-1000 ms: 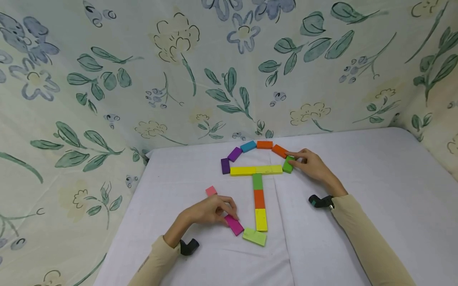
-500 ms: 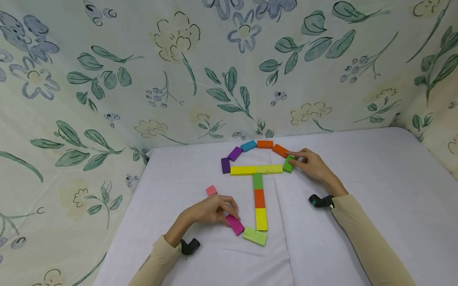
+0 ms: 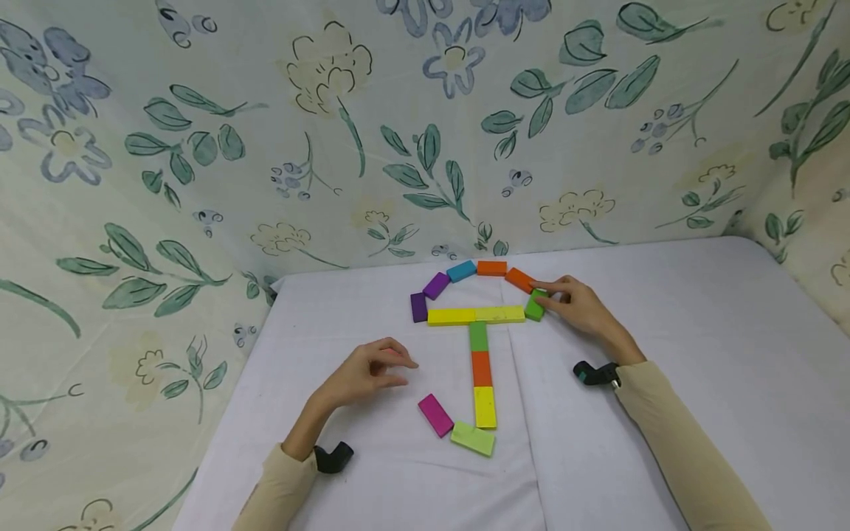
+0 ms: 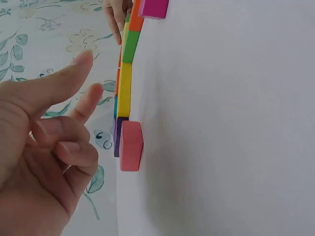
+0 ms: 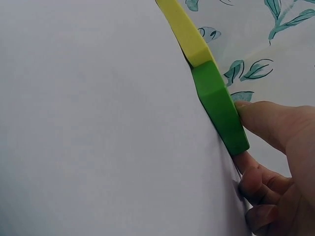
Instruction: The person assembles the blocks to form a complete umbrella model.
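My left hand (image 3: 364,374) hovers over the left part of the table, thumb and fingers spread and holding nothing. Just beyond its fingertips in the left wrist view stands a pink block (image 4: 131,147); the hand mostly hides it in the head view. My right hand (image 3: 581,306) pinches the green block (image 5: 221,110) at the right end of an arch, thumb against its face and a finger at its end. A magenta block (image 3: 434,415) touches a light green block (image 3: 473,439) at the bottom, below a yellow block (image 3: 485,407).
Two yellow blocks (image 3: 451,317) form a bar under the arch of purple, blue and orange blocks (image 3: 491,268). A stem of green, orange and yellow runs down from the bar. White cloth (image 3: 598,457) covers the table; a floral curtain (image 3: 425,110) hangs behind.
My left hand has let go of the magenta block and moved left and up, over the pink block. The right hand stays at the green block.
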Tool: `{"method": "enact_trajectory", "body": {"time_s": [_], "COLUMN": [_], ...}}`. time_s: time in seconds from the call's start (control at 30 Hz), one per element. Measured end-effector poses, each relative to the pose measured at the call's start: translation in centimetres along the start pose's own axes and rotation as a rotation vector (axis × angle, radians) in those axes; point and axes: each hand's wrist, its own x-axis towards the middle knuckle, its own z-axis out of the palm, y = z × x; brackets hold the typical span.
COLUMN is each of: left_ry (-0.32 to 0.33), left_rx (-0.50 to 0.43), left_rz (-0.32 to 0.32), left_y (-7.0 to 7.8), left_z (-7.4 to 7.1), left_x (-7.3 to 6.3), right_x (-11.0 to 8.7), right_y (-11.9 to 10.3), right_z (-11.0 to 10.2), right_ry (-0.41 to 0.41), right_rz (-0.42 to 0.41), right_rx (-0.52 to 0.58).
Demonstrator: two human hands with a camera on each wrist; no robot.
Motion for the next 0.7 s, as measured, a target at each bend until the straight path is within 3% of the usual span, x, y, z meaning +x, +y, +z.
{"method": "enact_trajectory", "body": {"time_s": [0.13, 0.23, 0.47, 0.7], "left_ry": [0.139, 0.186, 0.170, 0.176], "left_rx": [0.073, 0.119, 0.151, 0.172], "left_rz": [-0.072, -0.103, -0.111, -0.094], "left_y": [-0.7, -1.3, -2.5, -2.6], "left_z": [-0.8, -1.2, -1.6, -1.5], "left_x": [-0.7, -1.0, -0.8, -0.4], "right_x": [-0.1, -0.1, 0.0, 0.1], "right_y": [0.0, 0.1, 0.3, 0.2], "right_z": [0.0, 0.0, 0.0, 0.1], "right_ry": [-0.002, -0.001, 0.003, 0.006], "right_rz": [0.001, 0.001, 0.005, -0.004], "right_rx": [0.001, 0.003, 0.006, 0.004]}}
